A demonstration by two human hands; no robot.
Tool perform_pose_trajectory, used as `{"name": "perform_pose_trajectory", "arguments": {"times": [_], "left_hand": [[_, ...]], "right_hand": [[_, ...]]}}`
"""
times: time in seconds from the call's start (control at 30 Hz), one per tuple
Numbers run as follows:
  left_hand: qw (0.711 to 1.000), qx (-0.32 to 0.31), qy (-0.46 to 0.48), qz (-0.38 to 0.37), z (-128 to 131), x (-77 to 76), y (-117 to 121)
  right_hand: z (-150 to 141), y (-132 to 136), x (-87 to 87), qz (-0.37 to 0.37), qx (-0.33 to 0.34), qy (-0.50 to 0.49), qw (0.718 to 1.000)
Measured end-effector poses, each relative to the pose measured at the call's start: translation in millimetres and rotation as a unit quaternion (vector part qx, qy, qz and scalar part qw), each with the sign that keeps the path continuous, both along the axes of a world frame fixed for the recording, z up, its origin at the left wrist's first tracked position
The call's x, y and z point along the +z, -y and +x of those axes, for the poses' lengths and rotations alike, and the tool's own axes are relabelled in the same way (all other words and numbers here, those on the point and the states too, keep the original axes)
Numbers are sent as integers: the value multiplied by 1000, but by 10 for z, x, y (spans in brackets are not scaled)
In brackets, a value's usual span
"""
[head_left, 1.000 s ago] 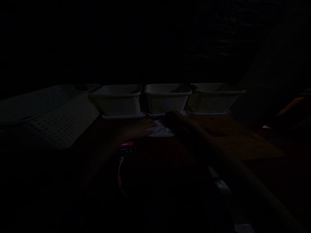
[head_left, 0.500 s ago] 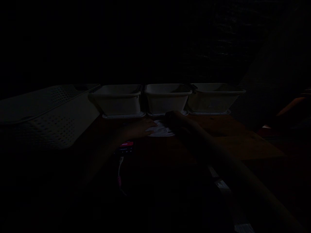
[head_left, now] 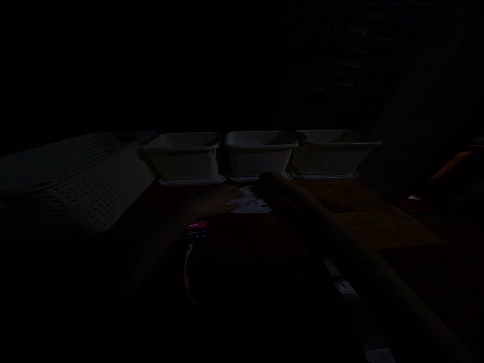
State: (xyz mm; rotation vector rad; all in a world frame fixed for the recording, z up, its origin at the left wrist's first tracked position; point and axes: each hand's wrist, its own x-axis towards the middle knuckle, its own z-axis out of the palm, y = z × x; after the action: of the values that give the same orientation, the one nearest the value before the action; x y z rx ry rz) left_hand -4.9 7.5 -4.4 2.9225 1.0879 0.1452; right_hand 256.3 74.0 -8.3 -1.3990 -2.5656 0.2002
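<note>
Light: the room is very dark, so most surfaces show only as dim shapes.
Perforated basket (head_left: 75, 181): far left of the middle tub, a large pale plastic piece with rows of small holes, tilted, its flat face sloping down toward the table.
Left tub (head_left: 184, 157): just left of the middle tub, a pale rectangular plastic bin with a rolled rim, standing on a flat base.
Small device (head_left: 195, 228): in front of the left tub, well nearer than the middle tub, a dark thing with a red-pink lit face; a thin pale cable (head_left: 186, 267) hangs from it toward the viewer.
Left hand (head_left: 215, 200): in front of the middle tub and a little left of it, lying low and flat on the table, fingers stretched out, their tips touching the left edge of the white sheet.
White sheet (head_left: 250, 202): directly in front of the middle tub, flat on the table, pale and thin, with faint marks I cannot make out.
Middle tub (head_left: 260, 155): the landmark, same pale plastic, rectangular, rim up.
Right hand (head_left: 274, 185): just in front of the middle tub, at the right edge of the white sheet; too dark to tell whether it is closed or spread.
Right tub (head_left: 333, 154): touching the middle tub's right side, same make.
Table (head_left: 363, 212): brown wood, matt, spreading right of the tubs.
Another person's arm (head_left: 456, 169): far right of the middle tub, dim, at the frame edge.
</note>
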Motion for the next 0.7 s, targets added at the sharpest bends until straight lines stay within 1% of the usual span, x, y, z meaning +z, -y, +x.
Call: {"name": "perform_pose_trajectory", "arguments": {"times": [0.1, 0.2, 0.27, 0.37, 0.5, 0.6, 0.7], "left_hand": [[1000, -5, 8, 2, -8, 2, 9], [1000, -8, 10, 0, -16, -15, -7], [1000, -10, 9, 1, -23, -35, -29], [1000, -14, 10, 10, -35, -63, -61], [1000, -22, 12, 16, -42, -61, -57], [1000, -20, 12, 15, -34, -38, -30], [1000, -14, 10, 12, -23, -24, -18]], "right_hand": [[28, -63, -44, 7, -14, 7, 1000], [114, -170, -111, 6, -6, -51, 999], [181, -221, -143, -10, -12, -91, 996], [223, -209, -145, -32, -11, -123, 992], [141, -90, -81, -60, -17, -98, 993], [74, -37, -47, -54, -31, -71, 995], [52, -34, -54, -47, -40, -76, 995]]}}
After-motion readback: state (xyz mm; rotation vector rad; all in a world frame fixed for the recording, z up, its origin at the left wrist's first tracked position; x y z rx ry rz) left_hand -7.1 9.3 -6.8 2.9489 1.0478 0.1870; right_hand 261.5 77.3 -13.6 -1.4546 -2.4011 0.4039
